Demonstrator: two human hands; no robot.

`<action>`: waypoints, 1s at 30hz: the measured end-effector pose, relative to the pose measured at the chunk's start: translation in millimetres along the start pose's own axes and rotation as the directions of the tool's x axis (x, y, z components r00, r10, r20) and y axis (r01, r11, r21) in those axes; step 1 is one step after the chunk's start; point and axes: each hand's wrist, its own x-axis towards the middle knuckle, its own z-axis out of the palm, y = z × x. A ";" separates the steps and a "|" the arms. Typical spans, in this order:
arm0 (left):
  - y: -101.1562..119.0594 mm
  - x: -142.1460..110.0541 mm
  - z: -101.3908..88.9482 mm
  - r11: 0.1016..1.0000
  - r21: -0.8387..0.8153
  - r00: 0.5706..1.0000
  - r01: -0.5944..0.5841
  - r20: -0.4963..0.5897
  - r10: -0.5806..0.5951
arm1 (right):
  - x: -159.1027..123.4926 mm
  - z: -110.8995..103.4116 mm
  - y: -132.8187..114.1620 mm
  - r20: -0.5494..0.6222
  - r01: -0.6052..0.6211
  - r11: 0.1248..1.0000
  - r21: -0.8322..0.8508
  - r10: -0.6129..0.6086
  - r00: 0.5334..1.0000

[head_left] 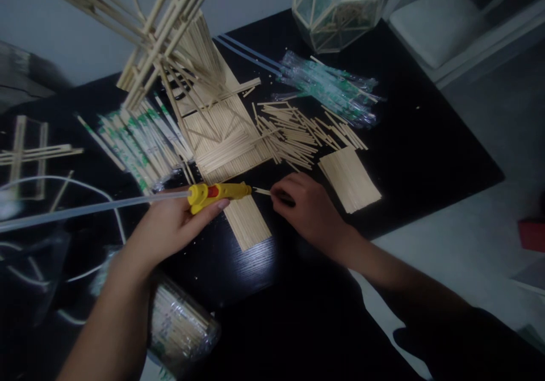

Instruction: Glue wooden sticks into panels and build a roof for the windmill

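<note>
Yellow glue gun (pixel 219 192) is above the black table (pixel 426 142), gripped in the left hand (pixel 170 222). The right hand (pixel 304 205) pinches 1 short stick (pixel 262 191) near its nozzle. Below is 1 flat stick panel (pixel 249 222); to the right, beyond loose sticks (pixel 293 134), lies 1 more panel (pixel 351 179).

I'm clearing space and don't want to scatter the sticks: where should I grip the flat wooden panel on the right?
Probably pinch the panel across its two long sides with the right hand, from above and the near end. It lies flat, and loose sticks crowd its far end, while its near end sits over bare black table.
</note>
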 end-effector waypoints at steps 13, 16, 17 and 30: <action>3.1 0.5 -0.4 0.997 0.080 1.000 0.009 0.019 -0.011 | -0.4 -0.5 0.0 0.000 0.009 1.000 0.009 -0.009 1.000; 1.0 -0.3 -0.1 0.996 0.086 1.000 0.018 0.013 -0.019 | -0.1 0.0 0.7 -0.005 0.010 1.000 -0.001 -0.010 1.000; 0.5 -0.5 0.0 0.996 0.086 1.000 0.021 0.009 -0.022 | 0.0 0.2 1.0 -0.005 0.010 1.000 -0.003 -0.010 1.000; 18.7 6.6 4.7 0.995 0.028 0.995 -0.099 0.025 0.098 | 0.9 -0.2 -1.4 -0.004 0.009 1.000 0.002 -0.009 1.000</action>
